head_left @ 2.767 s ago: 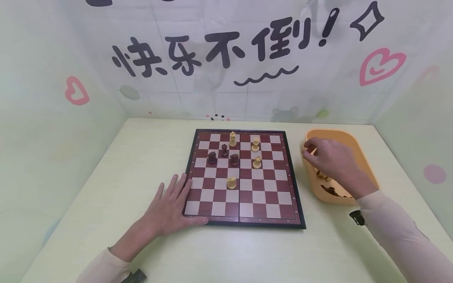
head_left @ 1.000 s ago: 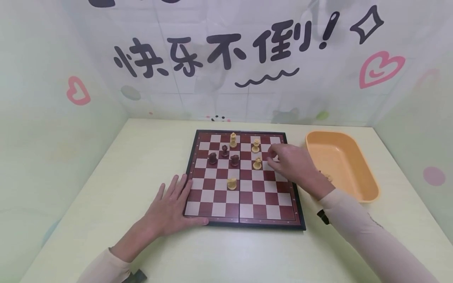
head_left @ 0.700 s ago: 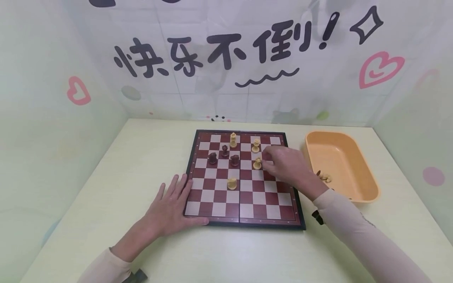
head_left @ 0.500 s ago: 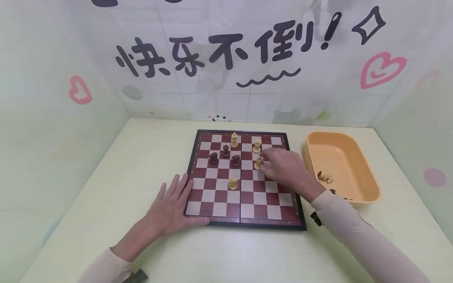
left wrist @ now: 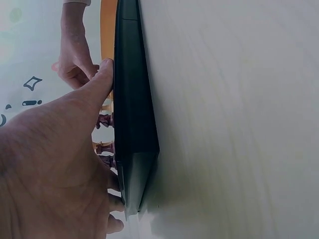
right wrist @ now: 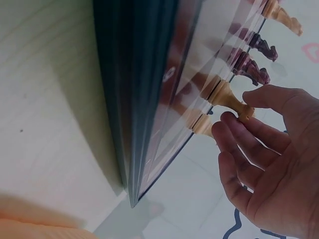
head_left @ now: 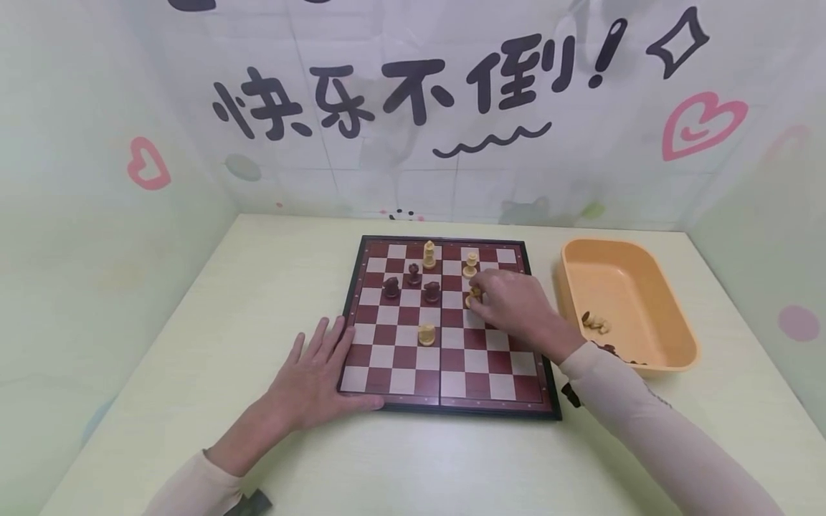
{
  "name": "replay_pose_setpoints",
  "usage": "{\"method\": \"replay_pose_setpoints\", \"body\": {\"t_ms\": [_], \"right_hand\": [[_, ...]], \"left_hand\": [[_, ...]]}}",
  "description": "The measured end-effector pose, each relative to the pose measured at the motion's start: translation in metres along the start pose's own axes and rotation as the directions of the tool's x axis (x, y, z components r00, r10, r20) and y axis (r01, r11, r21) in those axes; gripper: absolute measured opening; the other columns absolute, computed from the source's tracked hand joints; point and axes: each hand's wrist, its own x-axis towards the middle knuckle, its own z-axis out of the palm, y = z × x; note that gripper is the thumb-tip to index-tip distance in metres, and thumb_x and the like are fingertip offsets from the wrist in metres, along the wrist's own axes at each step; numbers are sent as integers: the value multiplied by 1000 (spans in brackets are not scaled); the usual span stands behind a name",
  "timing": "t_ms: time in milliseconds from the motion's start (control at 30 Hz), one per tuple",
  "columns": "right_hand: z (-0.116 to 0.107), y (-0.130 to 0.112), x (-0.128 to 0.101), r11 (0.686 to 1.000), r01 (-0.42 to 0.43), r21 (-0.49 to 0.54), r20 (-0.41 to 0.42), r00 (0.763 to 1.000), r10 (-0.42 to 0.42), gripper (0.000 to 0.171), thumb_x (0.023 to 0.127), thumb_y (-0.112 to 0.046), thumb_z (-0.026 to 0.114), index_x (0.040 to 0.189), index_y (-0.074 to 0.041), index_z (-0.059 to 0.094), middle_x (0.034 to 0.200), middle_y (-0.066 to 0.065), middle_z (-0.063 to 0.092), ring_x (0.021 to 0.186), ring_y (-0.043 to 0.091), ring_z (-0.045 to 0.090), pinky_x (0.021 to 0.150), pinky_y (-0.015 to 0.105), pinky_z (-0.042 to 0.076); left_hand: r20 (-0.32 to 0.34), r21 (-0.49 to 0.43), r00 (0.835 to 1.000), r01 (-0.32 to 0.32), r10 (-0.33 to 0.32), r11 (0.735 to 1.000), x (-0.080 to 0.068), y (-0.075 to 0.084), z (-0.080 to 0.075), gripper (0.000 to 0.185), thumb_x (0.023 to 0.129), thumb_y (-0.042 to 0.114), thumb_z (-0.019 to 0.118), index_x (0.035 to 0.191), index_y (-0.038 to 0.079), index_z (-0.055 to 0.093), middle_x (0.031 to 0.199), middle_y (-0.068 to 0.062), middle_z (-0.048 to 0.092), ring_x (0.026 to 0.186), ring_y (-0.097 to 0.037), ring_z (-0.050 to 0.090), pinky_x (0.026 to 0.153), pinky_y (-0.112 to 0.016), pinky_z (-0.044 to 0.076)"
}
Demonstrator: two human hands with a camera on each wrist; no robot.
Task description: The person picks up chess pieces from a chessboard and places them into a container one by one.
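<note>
The right hand (head_left: 516,308) pinches the top of a light chess piece (right wrist: 230,98) between thumb and fingertips (right wrist: 234,122). The piece stands on the chess board (head_left: 452,387), on the right half, toward the far side. In the right wrist view its round base touches the board and the thumb sits on its head. The other fingers of that hand curl loosely and hold nothing.

The left hand (head_left: 310,380) lies flat with straight fingers. It rests on the table (head_left: 413,466) and presses the near left corner of the board, with the thumb along the near edge.

Another light piece (head_left: 470,264) stands just behind the pinched one. A third light piece (head_left: 429,254) stands at the far edge, and a fourth (head_left: 426,334) stands alone near the middle. Three dark pieces (head_left: 413,283) stand close together on the left half. An orange tub (head_left: 671,337) sits on the table to the right of the board, with a few small pieces in it.

What could go wrong? The pinch is only on the small head, so the piece could slip out and fall over. The knuckles are close to the light piece behind, so a quick lift could knock it down. If the left hand lets up, the board could slide.
</note>
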Motion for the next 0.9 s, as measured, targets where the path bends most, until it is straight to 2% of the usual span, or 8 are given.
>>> {"method": "replay_pose_setpoints", "body": {"t_ms": [233, 733, 900], "right_hand": [[1, 0, 2, 1000, 2, -24, -1, 1000, -2, 20, 91, -25, 74, 102, -8, 76, 83, 1, 69, 63, 12, 56, 52, 30, 50], [-3, 3, 0, 1000, 19, 19, -7, 1000, -19, 19, 91, -26, 74, 99, -9, 78, 85, 1, 72, 64, 12, 58, 51, 32, 51], [-9, 3, 0, 999, 23, 22, -61, 998, -22, 17, 91, -23, 73, 98, -8, 77, 81, 0, 70, 64, 13, 58, 51, 33, 51]], "left_hand": [[4, 12, 1000, -8, 8, 1000, 0, 2, -2, 125, 78, 92, 46, 158, -4, 28, 165, -24, 19, 151, -44, 12, 118, -64, 13], [14, 16, 1000, 1, -1, 1000, 0, 2, -4, 126, 78, 92, 46, 158, -3, 29, 165, -23, 19, 151, -44, 11, 118, -63, 13], [11, 14, 1000, 1, -1, 1000, -1, 1, -4, 126, 78, 92, 46, 158, -3, 29, 165, -23, 20, 151, -44, 12, 118, -63, 13]]}}
